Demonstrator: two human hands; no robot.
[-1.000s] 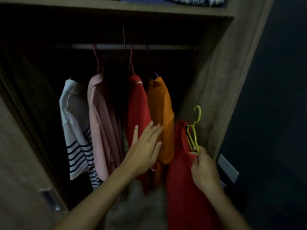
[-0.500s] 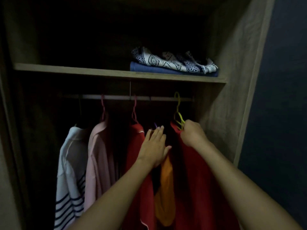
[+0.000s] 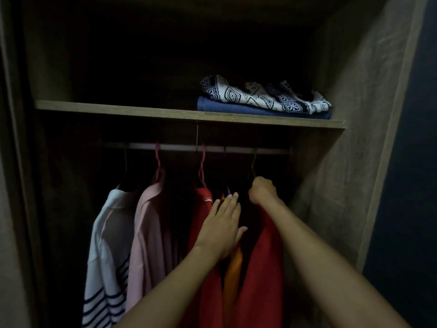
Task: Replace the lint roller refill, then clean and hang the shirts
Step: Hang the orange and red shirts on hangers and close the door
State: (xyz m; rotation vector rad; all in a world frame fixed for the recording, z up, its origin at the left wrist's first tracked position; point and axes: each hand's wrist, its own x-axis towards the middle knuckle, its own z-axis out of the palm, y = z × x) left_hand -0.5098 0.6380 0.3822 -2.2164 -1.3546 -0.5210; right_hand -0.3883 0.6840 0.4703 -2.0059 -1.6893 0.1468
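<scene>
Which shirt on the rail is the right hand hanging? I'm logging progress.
The rightmost red shirt: the right hand grips its yellow-green hanger at the neck. The other red shirt hangs from a pink hanger.

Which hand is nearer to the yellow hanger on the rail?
The right hand. It grips the base of the yellow hanger, just under the hook. The left hand is lower and further left, open against the orange shirt.

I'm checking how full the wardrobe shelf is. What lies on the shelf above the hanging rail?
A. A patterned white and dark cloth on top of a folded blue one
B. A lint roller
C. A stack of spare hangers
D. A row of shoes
A: on the right part of the shelf a patterned white and dark cloth rests on a folded blue cloth; no shoes, roller or hangers show there.
</scene>
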